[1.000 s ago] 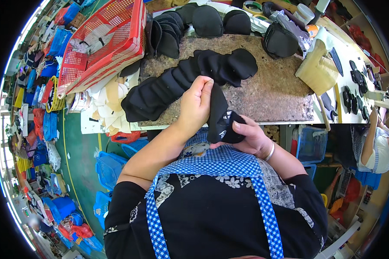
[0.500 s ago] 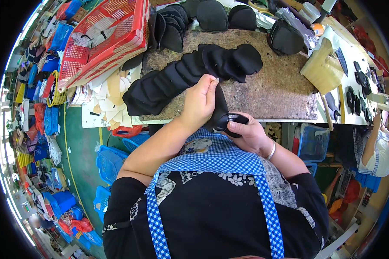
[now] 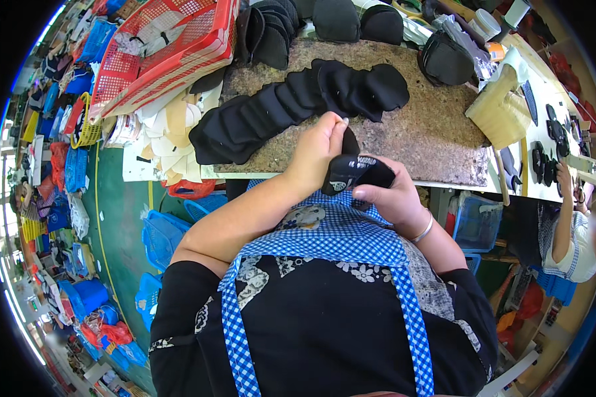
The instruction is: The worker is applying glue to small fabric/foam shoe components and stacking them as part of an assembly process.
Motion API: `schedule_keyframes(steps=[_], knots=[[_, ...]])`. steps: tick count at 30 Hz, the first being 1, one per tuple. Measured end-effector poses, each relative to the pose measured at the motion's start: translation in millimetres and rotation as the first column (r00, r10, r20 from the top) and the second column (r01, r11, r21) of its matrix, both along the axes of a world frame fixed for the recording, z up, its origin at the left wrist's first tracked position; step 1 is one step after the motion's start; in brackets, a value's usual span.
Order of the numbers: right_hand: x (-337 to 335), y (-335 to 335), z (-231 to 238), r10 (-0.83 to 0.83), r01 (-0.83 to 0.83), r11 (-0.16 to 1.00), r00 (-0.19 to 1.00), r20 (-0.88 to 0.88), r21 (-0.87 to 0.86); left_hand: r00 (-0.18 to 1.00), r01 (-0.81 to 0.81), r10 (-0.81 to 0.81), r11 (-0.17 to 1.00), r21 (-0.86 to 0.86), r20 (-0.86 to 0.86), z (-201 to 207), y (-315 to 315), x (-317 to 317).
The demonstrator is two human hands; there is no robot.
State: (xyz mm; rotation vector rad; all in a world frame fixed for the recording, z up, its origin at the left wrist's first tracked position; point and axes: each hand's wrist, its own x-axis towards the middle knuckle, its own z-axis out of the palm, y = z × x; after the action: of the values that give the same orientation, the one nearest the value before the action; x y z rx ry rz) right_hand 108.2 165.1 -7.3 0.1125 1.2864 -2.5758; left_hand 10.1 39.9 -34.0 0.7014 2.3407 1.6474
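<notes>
Piece (image 3: 346,175) is clamped at its top in left hand (image 3: 316,147) and lower down in right hand (image 3: 400,197), near the board (image 3: 437,147), and could be creased or dropped if pulled unevenly between them.

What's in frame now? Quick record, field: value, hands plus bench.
left hand: grips upper end of the black piece
right hand: holds its lower part, thumb in front
held piece: soft-looking, bent, white markings facing the camera
on board: overlapping row of black pieces, running diagonally
bench left: red basket, beige cut pieces
bench right: yellowish block
right wrist: bracelet
far right: another person's hand
</notes>
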Motion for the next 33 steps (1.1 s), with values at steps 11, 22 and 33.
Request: schedule_keyframes(steps=[11,22,33], knots=[[1,-4,-6,0.13,-0.133,0.99,0.989,-0.067,-0.046,0.998,-0.058,0.056,0.996,0.067,0.028,-3,14,-11],[0,-5,-7,0.164,-0.17,0.983,0.983,0.081,0.068,0.953,-0.15,0.194,0.97,0.193,-0.232,3,23,-15],[-13,14,11,-0.266,0.245,0.944,0.961,-0.072,-0.222,0.987,0.058,-0.076,0.99,0.125,0.143,14,-9,-23]])
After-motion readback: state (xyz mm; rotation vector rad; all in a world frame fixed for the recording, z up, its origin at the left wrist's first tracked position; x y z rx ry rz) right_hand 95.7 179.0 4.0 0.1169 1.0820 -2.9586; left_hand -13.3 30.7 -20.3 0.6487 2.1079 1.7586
